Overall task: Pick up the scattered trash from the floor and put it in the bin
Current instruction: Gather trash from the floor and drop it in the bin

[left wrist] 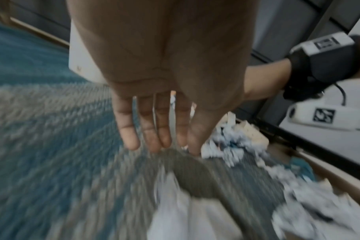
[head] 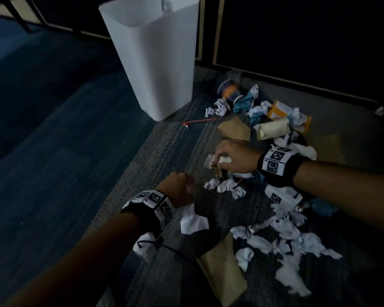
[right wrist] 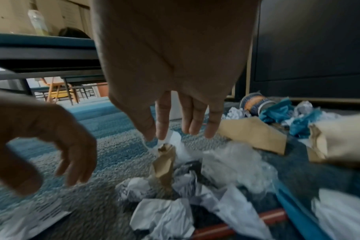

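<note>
A tall white bin [head: 155, 63] stands on the carpet at the back; a slice of it shows behind my left palm [left wrist: 80, 65]. Scattered trash, mostly crumpled white paper [head: 224, 187], lies to its right and in front of me. My right hand [head: 217, 161] reaches down at the pile's left edge. Its thumb and forefinger [right wrist: 154, 136] pinch a white-and-brown paper scrap [right wrist: 166, 151]. My left hand [head: 182, 185] hovers just left of the pile, its fingers [left wrist: 150, 138] straight and holding nothing.
A red straw [head: 198, 121] lies near the bin's base. An orange-and-blue cup [head: 230, 91], teal wrappers [head: 244, 105] and brown paper bags [head: 235, 129] sit farther back. Another brown bag [head: 222, 269] lies close to me. A dark cabinet [head: 297, 41] backs the pile.
</note>
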The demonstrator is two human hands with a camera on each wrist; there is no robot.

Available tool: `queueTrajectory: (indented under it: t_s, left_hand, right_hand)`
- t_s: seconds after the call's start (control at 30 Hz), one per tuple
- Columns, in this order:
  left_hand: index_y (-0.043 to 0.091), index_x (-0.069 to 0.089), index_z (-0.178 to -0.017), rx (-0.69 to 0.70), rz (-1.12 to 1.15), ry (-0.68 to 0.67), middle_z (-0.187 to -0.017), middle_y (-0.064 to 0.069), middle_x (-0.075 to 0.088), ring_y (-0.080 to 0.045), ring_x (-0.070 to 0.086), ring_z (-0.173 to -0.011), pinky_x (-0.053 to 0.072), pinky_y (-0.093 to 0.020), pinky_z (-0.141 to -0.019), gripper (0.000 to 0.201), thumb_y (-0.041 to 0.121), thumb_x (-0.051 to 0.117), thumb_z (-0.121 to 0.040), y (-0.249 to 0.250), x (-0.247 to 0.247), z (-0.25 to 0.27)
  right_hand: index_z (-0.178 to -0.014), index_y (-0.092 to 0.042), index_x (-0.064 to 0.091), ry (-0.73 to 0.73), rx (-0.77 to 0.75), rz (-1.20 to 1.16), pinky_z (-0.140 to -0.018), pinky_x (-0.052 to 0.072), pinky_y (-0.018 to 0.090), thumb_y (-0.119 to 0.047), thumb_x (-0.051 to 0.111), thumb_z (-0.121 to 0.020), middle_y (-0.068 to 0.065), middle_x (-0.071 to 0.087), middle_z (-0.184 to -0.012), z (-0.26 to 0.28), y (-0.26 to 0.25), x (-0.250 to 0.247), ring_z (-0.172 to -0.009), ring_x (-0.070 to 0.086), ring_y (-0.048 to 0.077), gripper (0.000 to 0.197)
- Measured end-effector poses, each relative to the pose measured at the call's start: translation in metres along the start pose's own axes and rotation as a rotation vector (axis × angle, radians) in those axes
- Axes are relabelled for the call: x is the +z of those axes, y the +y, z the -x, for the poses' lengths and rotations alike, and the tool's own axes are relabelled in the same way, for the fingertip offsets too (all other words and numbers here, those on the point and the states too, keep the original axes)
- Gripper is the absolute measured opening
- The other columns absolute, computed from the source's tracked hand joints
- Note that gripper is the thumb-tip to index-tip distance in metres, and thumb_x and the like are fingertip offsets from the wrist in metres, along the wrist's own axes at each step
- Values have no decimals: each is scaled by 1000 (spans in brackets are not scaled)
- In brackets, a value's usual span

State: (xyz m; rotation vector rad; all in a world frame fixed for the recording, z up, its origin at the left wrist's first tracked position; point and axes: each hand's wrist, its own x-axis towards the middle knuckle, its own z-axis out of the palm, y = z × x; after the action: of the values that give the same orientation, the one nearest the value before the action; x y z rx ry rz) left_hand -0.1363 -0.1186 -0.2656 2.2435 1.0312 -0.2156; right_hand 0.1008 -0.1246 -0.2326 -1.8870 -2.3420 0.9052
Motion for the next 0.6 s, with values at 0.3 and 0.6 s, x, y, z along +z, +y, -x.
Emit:
queueTrajectory:
  t_s: [0.3, 0.6]
  left_hand:
    - [22, 76, -88, -32, -106, -165, -100, -6, 67, -28, 63, -96, 54, -37, -81, 23, 28, 69, -67, 4, 35, 8]
    - [18, 72, -96, -29, -148, -175, -99, -2, 71, -25, 62, -101, 52, -35, -84, 29, 7, 66, -69, -5, 47, 8]
  right_hand:
    - [-109, 2, 68, -58, 91, 20, -81, 54, 50, -36, 65, -90, 25, 67, -108, -1, 6, 16, -95, 65, 37, 41]
    - [-107, -6, 73, 54, 102, -155, -73, 52, 30, -20, 67, -92, -5, 69, -88, 8, 9, 10, -79, 62, 5, 22]
